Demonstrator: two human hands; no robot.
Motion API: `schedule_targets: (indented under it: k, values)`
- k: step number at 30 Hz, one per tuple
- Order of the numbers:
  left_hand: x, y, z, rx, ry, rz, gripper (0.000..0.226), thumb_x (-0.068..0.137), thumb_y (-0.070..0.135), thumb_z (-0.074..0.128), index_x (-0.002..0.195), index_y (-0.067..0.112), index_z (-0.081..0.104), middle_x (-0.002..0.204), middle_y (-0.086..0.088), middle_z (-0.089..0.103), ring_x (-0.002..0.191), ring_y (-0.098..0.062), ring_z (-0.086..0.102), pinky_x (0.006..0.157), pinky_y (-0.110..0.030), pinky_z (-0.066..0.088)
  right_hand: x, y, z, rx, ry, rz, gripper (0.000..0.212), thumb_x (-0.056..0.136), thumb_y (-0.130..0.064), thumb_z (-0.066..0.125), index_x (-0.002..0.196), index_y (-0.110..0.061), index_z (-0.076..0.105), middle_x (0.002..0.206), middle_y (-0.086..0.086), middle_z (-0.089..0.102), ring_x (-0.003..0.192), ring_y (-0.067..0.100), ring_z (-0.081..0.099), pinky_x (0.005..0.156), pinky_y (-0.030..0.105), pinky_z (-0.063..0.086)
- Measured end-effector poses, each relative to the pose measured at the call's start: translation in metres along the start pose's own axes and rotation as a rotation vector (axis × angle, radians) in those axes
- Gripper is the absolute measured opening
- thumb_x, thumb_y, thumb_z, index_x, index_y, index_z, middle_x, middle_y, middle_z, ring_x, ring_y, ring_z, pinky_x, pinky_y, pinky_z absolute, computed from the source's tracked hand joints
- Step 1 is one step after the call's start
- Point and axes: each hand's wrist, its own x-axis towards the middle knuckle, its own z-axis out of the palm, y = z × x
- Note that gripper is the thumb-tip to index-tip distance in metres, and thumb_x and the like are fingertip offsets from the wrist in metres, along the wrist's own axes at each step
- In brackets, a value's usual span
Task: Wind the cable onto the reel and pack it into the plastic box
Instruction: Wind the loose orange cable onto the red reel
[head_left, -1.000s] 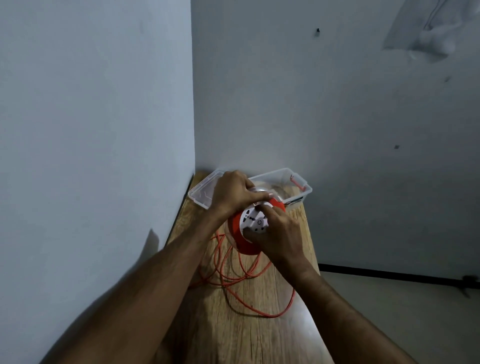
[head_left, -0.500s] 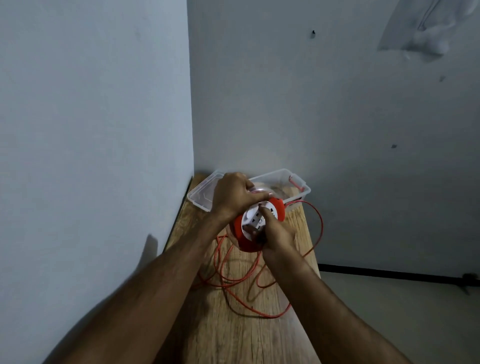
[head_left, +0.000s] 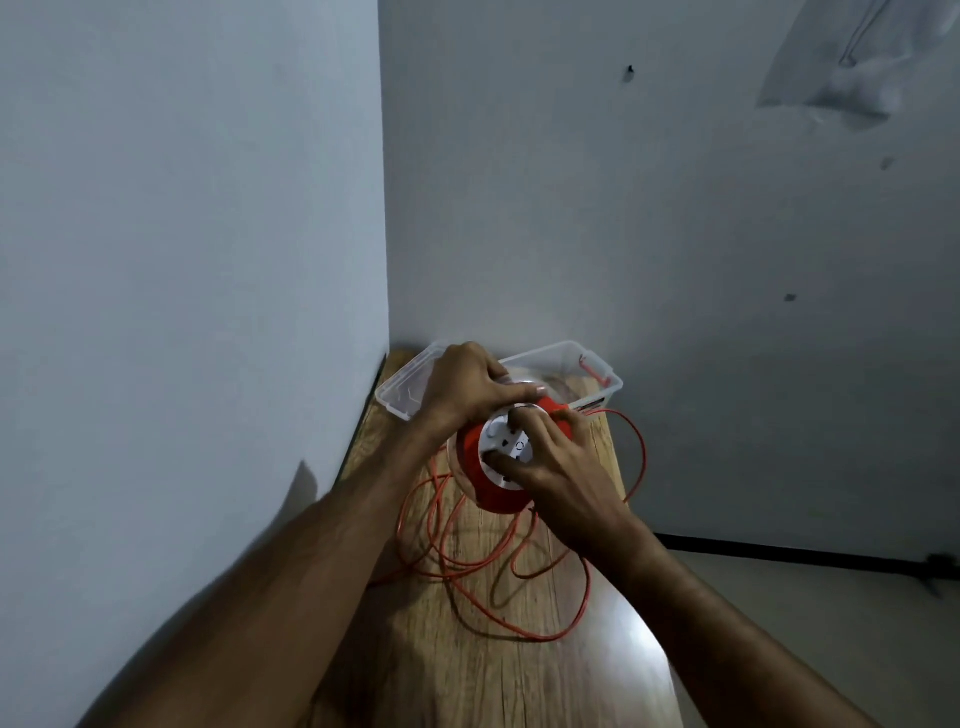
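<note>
Cable (head_left: 519, 566) lies in loose orange loops on the table (head_left: 498, 670), just under the reel (head_left: 493, 467). Left hand (head_left: 462, 387) grips the reel's far rim; right hand (head_left: 550, 460) rests spread fingers on its white face, seemingly pressing. Box (head_left: 597, 364) sits just beyond.
</note>
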Motion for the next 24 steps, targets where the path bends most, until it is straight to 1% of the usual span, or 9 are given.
schedule_targets:
  k: [4, 7, 9, 11, 14, 16, 19, 22, 24]
  values:
    - [-0.001, 0.001, 0.0, 0.018, 0.005, 0.007, 0.054, 0.071, 0.061, 0.085, 0.046, 0.019, 0.062, 0.042, 0.004, 0.055, 0.038, -0.004, 0.046, 0.047, -0.014, 0.032, 0.002, 0.0, 0.002, -0.029, 0.054, 0.018, 0.047, 0.076, -0.029, 0.084, 0.121, -0.024, 0.069, 0.13, 0.016, 0.052, 0.123, 0.034, 0.055, 0.096, 0.055, 0.043]
    - [-0.003, 0.004, 0.0, 0.041, 0.031, 0.002, 0.051, 0.07, 0.06, 0.086, 0.045, 0.026, 0.059, 0.043, 0.009, 0.056, 0.04, -0.002, 0.051, 0.047, -0.012, 0.031, 0.005, 0.001, 0.007, -0.02, 0.08, 0.086, 0.06, 0.071, -0.047, 0.083, 0.124, -0.025, 0.067, 0.123, 0.015, 0.055, 0.114, 0.032, 0.056, 0.089, 0.048, 0.046]
    - [-0.004, 0.005, 0.0, 0.076, 0.043, 0.001, 0.048, 0.07, 0.062, 0.085, 0.047, 0.028, 0.06, 0.049, 0.008, 0.062, 0.046, -0.003, 0.057, 0.049, -0.014, 0.035, 0.008, 0.0, 0.008, 0.029, 0.067, 0.137, 0.07, 0.067, -0.058, 0.082, 0.127, -0.024, 0.066, 0.119, 0.014, 0.06, 0.108, 0.031, 0.059, 0.089, 0.045, 0.049]
    - [-0.005, 0.006, 0.0, 0.085, 0.043, -0.005, 0.044, 0.069, 0.063, 0.085, 0.055, 0.024, 0.071, 0.06, 0.005, 0.071, 0.055, -0.005, 0.064, 0.053, -0.019, 0.046, 0.01, -0.002, 0.009, 0.113, 0.118, 0.21, 0.068, 0.066, -0.05, 0.084, 0.124, -0.02, 0.068, 0.103, 0.011, 0.069, 0.09, 0.026, 0.065, 0.079, 0.038, 0.053]
    - [-0.006, 0.006, 0.0, 0.062, 0.063, -0.025, 0.048, 0.069, 0.064, 0.085, 0.075, 0.016, 0.083, 0.072, 0.002, 0.078, 0.06, -0.008, 0.07, 0.059, -0.025, 0.057, 0.015, -0.008, 0.009, 0.298, 0.216, 0.398, 0.054, 0.069, -0.033, 0.082, 0.119, -0.015, 0.072, 0.083, 0.004, 0.074, 0.064, 0.018, 0.067, 0.061, 0.024, 0.052]
    - [-0.006, 0.006, 0.001, 0.054, 0.067, -0.03, 0.048, 0.07, 0.063, 0.084, 0.076, 0.015, 0.083, 0.07, 0.003, 0.077, 0.058, -0.007, 0.069, 0.055, -0.023, 0.055, 0.017, -0.017, 0.01, 0.464, 0.257, 0.605, 0.052, 0.074, -0.039, 0.082, 0.12, -0.017, 0.071, 0.093, -0.002, 0.075, 0.071, 0.01, 0.069, 0.065, 0.017, 0.054]
    - [-0.005, 0.006, 0.004, 0.067, 0.103, -0.007, 0.048, 0.071, 0.062, 0.084, 0.067, 0.015, 0.08, 0.059, 0.005, 0.072, 0.05, -0.005, 0.065, 0.048, -0.019, 0.043, 0.022, -0.03, 0.01, 0.685, 0.373, 0.977, 0.06, 0.069, -0.045, 0.089, 0.12, -0.017, 0.073, 0.105, -0.006, 0.073, 0.085, 0.001, 0.065, 0.069, 0.004, 0.047]
    - [-0.006, 0.008, 0.007, 0.122, 0.132, 0.025, 0.05, 0.071, 0.063, 0.083, 0.067, 0.014, 0.08, 0.058, 0.003, 0.07, 0.051, -0.009, 0.065, 0.048, -0.024, 0.046, 0.03, -0.038, 0.016, 0.891, 0.376, 1.335, 0.061, 0.063, -0.045, 0.093, 0.115, -0.021, 0.072, 0.115, -0.002, 0.071, 0.097, 0.011, 0.067, 0.077, 0.027, 0.06]
    - [-0.007, 0.01, 0.009, 0.144, 0.131, 0.045, 0.052, 0.071, 0.065, 0.082, 0.067, 0.013, 0.079, 0.057, 0.002, 0.07, 0.051, -0.012, 0.065, 0.05, -0.026, 0.049, 0.034, -0.039, 0.017, 1.098, 0.377, 1.539, 0.053, 0.06, -0.041, 0.095, 0.103, -0.029, 0.066, 0.115, 0.001, 0.068, 0.098, 0.019, 0.069, 0.076, 0.038, 0.063]
